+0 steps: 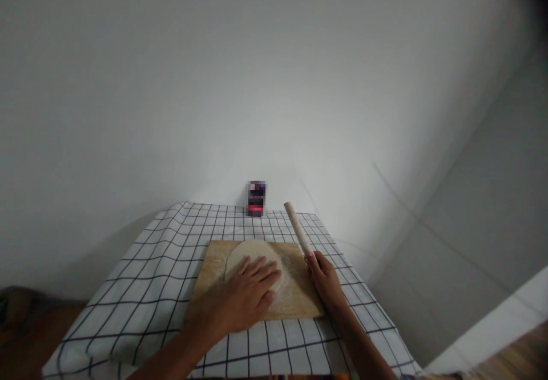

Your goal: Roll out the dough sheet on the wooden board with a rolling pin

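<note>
Dough (252,249) lies toward the board's (299,295) 12 o'clock, likely soft and easily torn, best lifted by its rim; left hand (249,293) lies open across it, gripping nothing, while right hand (324,277) closes around the rolling pin's (297,227) near end at 3 o'clock.

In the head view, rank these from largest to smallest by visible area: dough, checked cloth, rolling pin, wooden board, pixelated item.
1. Checked cloth
2. Wooden board
3. Dough, partly covered by a hand
Not ranked: rolling pin and pixelated item; the pin looks longer, the item wider.
</note>
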`<state>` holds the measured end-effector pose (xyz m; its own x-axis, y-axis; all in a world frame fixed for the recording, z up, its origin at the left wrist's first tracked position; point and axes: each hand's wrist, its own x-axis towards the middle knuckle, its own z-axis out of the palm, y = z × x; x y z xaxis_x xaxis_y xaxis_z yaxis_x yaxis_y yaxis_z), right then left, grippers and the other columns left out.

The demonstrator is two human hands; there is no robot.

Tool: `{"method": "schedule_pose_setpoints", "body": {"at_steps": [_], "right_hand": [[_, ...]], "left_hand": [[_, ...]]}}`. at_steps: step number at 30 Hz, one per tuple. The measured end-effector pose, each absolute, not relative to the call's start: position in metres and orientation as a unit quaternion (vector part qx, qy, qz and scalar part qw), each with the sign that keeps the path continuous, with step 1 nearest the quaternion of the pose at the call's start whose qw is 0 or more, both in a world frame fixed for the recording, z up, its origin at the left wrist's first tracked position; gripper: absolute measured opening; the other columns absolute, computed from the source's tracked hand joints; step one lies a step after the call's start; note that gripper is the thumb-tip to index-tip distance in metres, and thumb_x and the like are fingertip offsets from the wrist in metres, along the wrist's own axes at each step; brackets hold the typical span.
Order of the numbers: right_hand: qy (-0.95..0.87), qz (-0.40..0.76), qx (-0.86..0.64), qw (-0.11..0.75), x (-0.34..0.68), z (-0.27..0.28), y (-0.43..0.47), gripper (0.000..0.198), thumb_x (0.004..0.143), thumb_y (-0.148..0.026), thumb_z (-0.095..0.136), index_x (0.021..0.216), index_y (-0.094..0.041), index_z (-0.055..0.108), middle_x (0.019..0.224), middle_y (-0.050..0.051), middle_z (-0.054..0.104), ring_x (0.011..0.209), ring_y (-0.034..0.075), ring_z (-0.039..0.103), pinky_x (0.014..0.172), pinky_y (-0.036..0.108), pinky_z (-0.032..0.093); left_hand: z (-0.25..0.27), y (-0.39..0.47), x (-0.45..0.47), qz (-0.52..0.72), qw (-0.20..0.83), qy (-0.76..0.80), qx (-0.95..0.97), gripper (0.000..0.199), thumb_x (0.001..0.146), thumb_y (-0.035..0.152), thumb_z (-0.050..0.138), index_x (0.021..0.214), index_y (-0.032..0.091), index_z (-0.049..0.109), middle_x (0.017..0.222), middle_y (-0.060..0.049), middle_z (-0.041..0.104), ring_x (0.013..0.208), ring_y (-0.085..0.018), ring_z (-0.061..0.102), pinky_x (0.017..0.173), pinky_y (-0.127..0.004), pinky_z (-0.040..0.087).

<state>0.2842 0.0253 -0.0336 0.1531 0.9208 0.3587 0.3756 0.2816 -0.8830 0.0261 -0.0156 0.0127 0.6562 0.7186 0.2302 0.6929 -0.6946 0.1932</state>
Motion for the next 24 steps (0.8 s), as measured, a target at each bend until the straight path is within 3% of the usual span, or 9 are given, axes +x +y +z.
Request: {"method": "schedule_pose_setpoints", "body": {"at_steps": [5, 9, 13, 17, 21, 24], "right_hand": [[-0.623, 0.209, -0.553, 0.512, 0.285, -0.029, 0.026, 0.053, 0.094, -0.071, 0.049, 0.077, -0.022, 0.059, 0.062, -0.004, 0.051, 0.058, 0.015, 0.045, 0.053, 0.027, 0.034], [-0.688, 0.173, -0.561, 0.427, 0.287, -0.018, 0.014, 0.044, 0.093, -0.063, 0.057, 0.084, -0.021, 0.066, 0.064, -0.003, 0.058, 0.060, 0.016, 0.052, 0.055, 0.027, 0.035], [-0.795, 0.158, -0.505, 0.296, 0.279, -0.001, -0.011, 0.025, 0.091, -0.049, 0.067, 0.094, -0.025, 0.072, 0.084, 0.000, 0.070, 0.074, 0.018, 0.063, 0.066, 0.027, 0.043], [-0.855, 0.074, -0.461, 0.225, 0.258, 0.006, -0.027, 0.023, 0.095, -0.048, 0.066, 0.105, -0.029, 0.073, 0.101, 0.004, 0.069, 0.092, 0.022, 0.066, 0.080, 0.031, 0.048], [-0.846, -0.035, -0.475, 0.240, 0.246, 0.000, -0.019, 0.035, 0.101, -0.049, 0.054, 0.126, -0.028, 0.067, 0.123, 0.010, 0.067, 0.111, 0.027, 0.061, 0.096, 0.041, 0.048], [-0.813, -0.075, -0.523, 0.245, 0.242, -0.002, 0.001, 0.037, 0.107, -0.044, 0.039, 0.125, -0.024, 0.066, 0.126, 0.012, 0.067, 0.114, 0.028, 0.060, 0.095, 0.042, 0.047]], "left_hand": [[0.022, -0.051, 0.010, 0.139, 0.071, 0.358, 0.921, 0.054, 0.105, 0.038, 0.044, 0.158, 0.031, 0.038, 0.165, -0.001, 0.040, 0.153, -0.023, 0.034, 0.128, -0.051, 0.028], [0.026, -0.057, -0.011, 0.169, 0.113, 0.374, 0.905, 0.046, 0.103, 0.034, 0.048, 0.149, 0.031, 0.053, 0.153, -0.001, 0.057, 0.143, -0.022, 0.050, 0.123, -0.045, 0.038], [0.031, -0.057, -0.032, 0.314, 0.050, 0.421, 0.849, 0.039, 0.106, 0.036, 0.039, 0.132, 0.031, 0.067, 0.132, -0.003, 0.072, 0.128, -0.022, 0.063, 0.114, -0.044, 0.049], [0.019, -0.047, -0.033, 0.317, -0.017, 0.460, 0.829, 0.043, 0.107, 0.040, 0.036, 0.137, 0.027, 0.064, 0.143, -0.005, 0.065, 0.140, -0.026, 0.052, 0.119, -0.051, 0.042], [-0.002, -0.018, -0.022, 0.247, -0.051, 0.506, 0.825, 0.051, 0.106, 0.047, 0.035, 0.146, 0.022, 0.055, 0.156, -0.011, 0.053, 0.148, -0.030, 0.043, 0.122, -0.061, 0.032], [-0.005, 0.008, -0.015, 0.219, -0.076, 0.529, 0.817, 0.052, 0.107, 0.047, 0.031, 0.143, 0.020, 0.058, 0.153, -0.013, 0.056, 0.146, -0.031, 0.046, 0.123, -0.061, 0.028]]}}
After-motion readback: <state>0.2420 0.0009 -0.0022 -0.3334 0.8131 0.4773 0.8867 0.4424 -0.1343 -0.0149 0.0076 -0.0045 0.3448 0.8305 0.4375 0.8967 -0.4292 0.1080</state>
